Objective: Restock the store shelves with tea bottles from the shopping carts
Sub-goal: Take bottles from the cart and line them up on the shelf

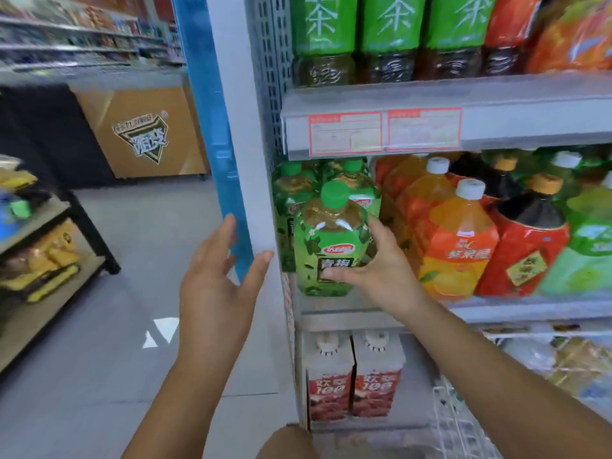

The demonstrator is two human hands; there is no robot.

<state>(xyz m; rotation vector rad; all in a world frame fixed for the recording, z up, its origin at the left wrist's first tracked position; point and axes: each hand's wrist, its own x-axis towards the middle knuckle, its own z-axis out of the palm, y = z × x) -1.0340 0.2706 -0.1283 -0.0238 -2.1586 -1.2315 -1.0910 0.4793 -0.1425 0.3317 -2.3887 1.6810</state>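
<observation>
1. My right hand (pixel 374 273) reaches in from 5 o'clock, forearm rising toward the shelving. Its grip is closed round the green-capped, green-labelled plastic tea bottle (pixel 331 240): thumb across the front of the label, fingers wrapped round the bottle's 3 o'clock side.
2. My left hand (pixel 218 276) is raised at the bottle's 9 o'clock, fingers straight and spread, grip wide open and holding nothing. Its fingertips are just beside the white shelf upright (pixel 245 127).
3. The bottle stands upright at the left end of the grey middle shelf (pixel 496 309), near the front edge.
4. Close neighbours:
   - At 12 o'clock behind it, two more green-capped bottles (pixel 291 187).
   - At 3 o'clock, two white-capped orange juice bottles (pixel 460 246), then two yellow-capped dark tea bottles (pixel 530 240).
5. Further around:
   - Above, three green-labelled bottles (pixel 323 28) and two red-bordered price tags (pixel 344 134).
   - At 6 o'clock, two white-and-red cartons (pixel 329 376).
   - At 5 o'clock, one white wire cart (pixel 457 422).
</observation>
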